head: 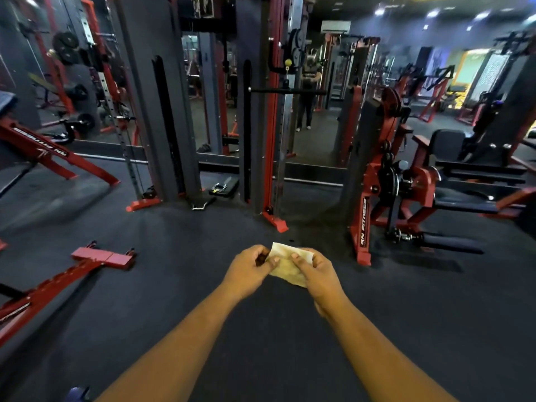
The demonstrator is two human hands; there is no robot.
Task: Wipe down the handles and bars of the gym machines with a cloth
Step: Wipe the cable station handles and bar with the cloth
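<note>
A small pale yellow cloth is held out in front of me over the dark floor. My left hand pinches its left edge and my right hand pinches its right side, fingers curled over it. Ahead stands a red and grey cable machine with a black straight bar hanging from a cable at about chest height. The bar is well beyond my hands.
A red seated machine with black pads stands at the right. Red bench frames lie low at the left. Loose cable handles lie on the floor by the tower. A mirror behind shows a person's reflection.
</note>
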